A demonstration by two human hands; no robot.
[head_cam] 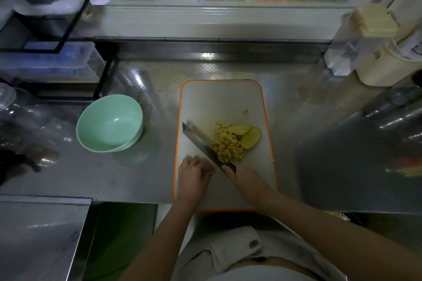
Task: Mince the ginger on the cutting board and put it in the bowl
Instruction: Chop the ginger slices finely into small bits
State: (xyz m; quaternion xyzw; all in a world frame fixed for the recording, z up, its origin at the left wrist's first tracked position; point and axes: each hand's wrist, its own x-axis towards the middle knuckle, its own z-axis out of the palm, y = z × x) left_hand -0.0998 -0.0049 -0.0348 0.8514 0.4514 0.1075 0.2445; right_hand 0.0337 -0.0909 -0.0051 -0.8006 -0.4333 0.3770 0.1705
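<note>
Head view: on the steel counter (308, 143) lies a white cutting board (219, 98) with an orange rim, its near end reaching the counter's front edge. The right hand (245, 179) is closed around the dark handle of a knife (205, 143) near the board's near right corner. The blade slants away towards the board's left edge, and its edge rests against the pile of minced ginger (229, 145) at the middle of the board. Two uncut ginger slices (250, 137) lie touching the pile on the side of the board's right edge, and a few loose bits sit a little further towards the far edge. The left hand (194, 174) rests on the board by its near left edge, holding nothing, with its fingers loosely bent and pointing at the blade just beside them. A mint-green bowl (109, 123) stands on the counter, well apart from the board's left edge.
</note>
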